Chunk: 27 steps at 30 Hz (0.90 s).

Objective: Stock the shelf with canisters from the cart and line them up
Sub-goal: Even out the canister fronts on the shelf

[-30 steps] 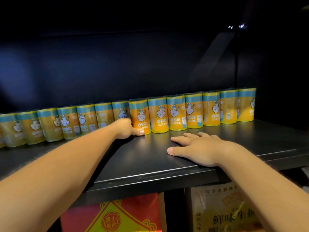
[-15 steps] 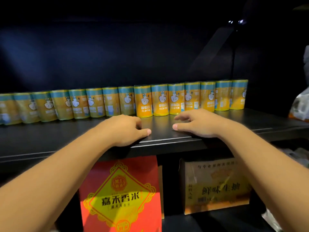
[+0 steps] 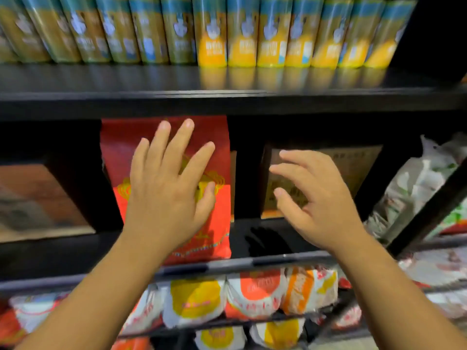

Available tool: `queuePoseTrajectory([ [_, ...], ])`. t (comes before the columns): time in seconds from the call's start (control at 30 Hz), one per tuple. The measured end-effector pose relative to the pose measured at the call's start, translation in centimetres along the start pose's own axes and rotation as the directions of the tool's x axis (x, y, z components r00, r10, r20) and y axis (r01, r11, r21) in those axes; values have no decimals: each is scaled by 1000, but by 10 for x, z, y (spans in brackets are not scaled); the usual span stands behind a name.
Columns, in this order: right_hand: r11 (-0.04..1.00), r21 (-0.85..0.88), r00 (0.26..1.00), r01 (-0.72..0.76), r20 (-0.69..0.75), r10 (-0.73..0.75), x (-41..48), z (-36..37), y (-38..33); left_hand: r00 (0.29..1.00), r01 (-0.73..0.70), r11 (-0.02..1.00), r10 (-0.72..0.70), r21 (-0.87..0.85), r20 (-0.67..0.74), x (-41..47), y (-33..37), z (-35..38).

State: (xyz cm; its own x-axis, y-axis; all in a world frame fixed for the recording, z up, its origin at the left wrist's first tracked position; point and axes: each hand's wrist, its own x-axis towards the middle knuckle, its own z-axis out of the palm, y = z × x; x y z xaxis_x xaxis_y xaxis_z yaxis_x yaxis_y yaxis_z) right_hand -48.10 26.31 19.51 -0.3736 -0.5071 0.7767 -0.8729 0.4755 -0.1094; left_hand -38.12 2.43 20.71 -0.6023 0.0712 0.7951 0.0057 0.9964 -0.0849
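Note:
Several yellow canisters (image 3: 240, 34) with blue tops stand in one straight row along the black shelf (image 3: 227, 99) at the top of the view. Below that shelf, my left hand (image 3: 169, 188) hovers with fingers spread and straight, in front of a red bag. My right hand (image 3: 313, 200) is beside it at the same height, fingers loosely bent, holding nothing. Both hands are away from the canisters and the shelf edge. No cart is in view.
A red rice bag (image 3: 214, 142) and a brown carton (image 3: 358, 168) stand on the lower shelf, with another brown box (image 3: 38, 198) at the left. White and orange packets (image 3: 252, 296) fill the rack below. Pale bags (image 3: 417, 188) lie at the right.
Both hands have left the upper shelf and dropped in front of the lower one. The view has tilted down, so the canister row now sits at the top.

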Motion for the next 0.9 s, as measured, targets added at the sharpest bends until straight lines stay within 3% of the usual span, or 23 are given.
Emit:
queuePoseTrajectory([
  [0.13, 981, -4, 935, -195, 301, 188, -61, 27, 3, 972, 91, 994, -76, -60, 223, -61, 11, 26],
  [0.23, 948, -20, 832, -316, 474, 288, -102, 49, 1, 891, 214, 975, -171, -58, 420, -104, 16, 41],
  [0.4, 927, -15, 695, -374, 658, 291, -162, 79, -7, 726, 331, 943, -268, 20, 633, -182, 26, 48],
  [0.63, 874, 117, 488, -472, 860, 149, -218, 108, -46, 426, 483, 848, -444, 217, 788, -282, 51, 3],
  [0.9, 887, 316, 373, -335, 909, -183, -209, 143, -125, 123, 591, 637, -678, 495, 725, -349, 46, -74],
])
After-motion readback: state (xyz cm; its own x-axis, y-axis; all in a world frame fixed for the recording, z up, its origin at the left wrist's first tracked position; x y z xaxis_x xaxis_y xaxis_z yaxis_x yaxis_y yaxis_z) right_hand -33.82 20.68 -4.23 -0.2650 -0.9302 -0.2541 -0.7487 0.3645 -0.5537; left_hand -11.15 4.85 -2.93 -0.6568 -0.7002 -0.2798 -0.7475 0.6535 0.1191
